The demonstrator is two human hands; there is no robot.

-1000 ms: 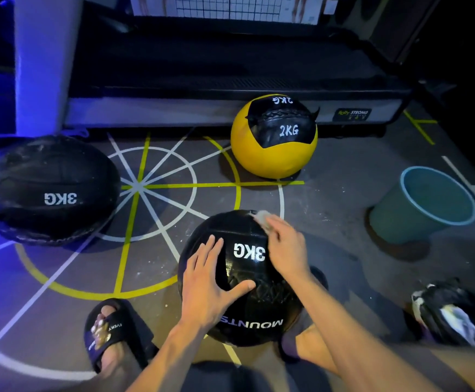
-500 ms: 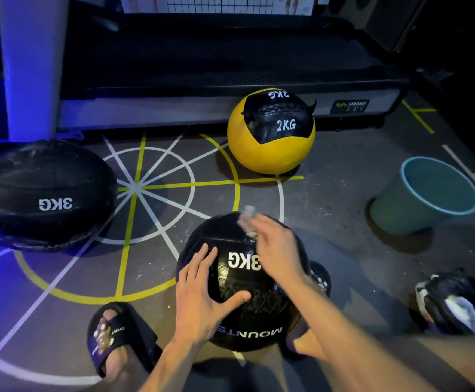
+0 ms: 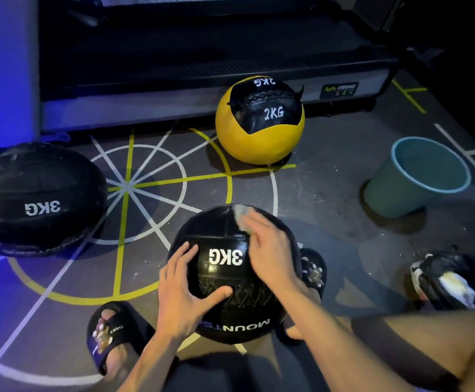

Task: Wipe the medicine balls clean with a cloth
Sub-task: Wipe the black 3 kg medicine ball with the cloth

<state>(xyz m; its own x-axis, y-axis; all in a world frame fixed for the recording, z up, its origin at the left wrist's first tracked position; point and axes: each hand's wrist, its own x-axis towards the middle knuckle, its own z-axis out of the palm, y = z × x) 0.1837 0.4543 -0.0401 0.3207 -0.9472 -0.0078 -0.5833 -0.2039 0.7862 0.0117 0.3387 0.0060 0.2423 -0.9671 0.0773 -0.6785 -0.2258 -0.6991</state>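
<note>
Resting on the floor between the person's feet, the round black leather medicine ball reads "3KG" and "MOUNTS" upside down; the left hand lies spread on it, while the right hand presses a pale cloth flat at its top.

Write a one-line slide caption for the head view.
Left hand steadies a black 3KG ball while the right hand presses a cloth on its top.
</note>
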